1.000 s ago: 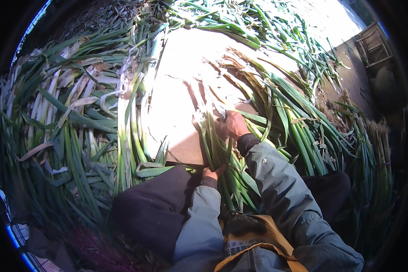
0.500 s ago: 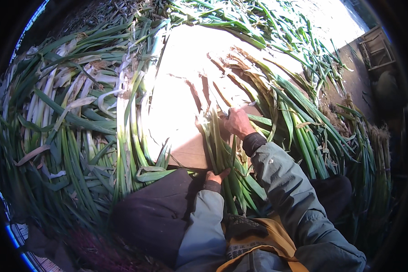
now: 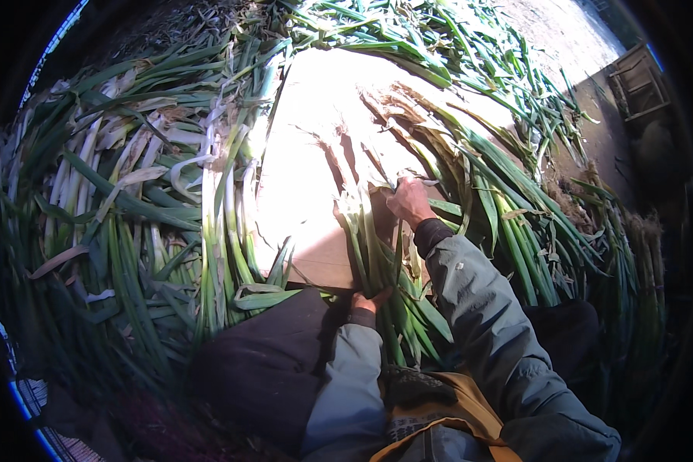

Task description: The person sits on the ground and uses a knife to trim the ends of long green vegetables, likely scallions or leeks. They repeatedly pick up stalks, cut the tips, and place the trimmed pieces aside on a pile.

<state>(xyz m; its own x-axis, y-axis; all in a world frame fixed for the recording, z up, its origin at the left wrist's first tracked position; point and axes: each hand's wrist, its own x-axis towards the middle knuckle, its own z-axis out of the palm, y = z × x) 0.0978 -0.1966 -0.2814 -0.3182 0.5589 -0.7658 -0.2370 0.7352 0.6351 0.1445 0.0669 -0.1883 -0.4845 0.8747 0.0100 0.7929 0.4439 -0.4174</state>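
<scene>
My left hand [image 3: 371, 299] is closed round the green leaves of a bunch of long green onions [image 3: 371, 254], low in front of my lap. The bunch points away from me, its pale root ends lying over a sunlit board [image 3: 308, 165]. Just right of its upper stalks is my right hand [image 3: 410, 202], fingers curled in a closed grip. A small pale tip shows beside its knuckles, but what it holds is hidden. Beyond the right hand, more green onions with brown, dried root ends [image 3: 408, 108] lie across the board.
A thick pile of green onions [image 3: 131, 208] with white stalks covers the left side. Loose green leaves [image 3: 485, 69] are strewn along the far side. Bundled onions with bushy roots [image 3: 643, 239] lie at the right, below a wooden crate [image 3: 639, 83]. My dark-trousered knee [image 3: 269, 362] borders the board.
My right hand has moved slightly to the right and away from the bunch's stalks. The left hand keeps its hold at about the same place.
</scene>
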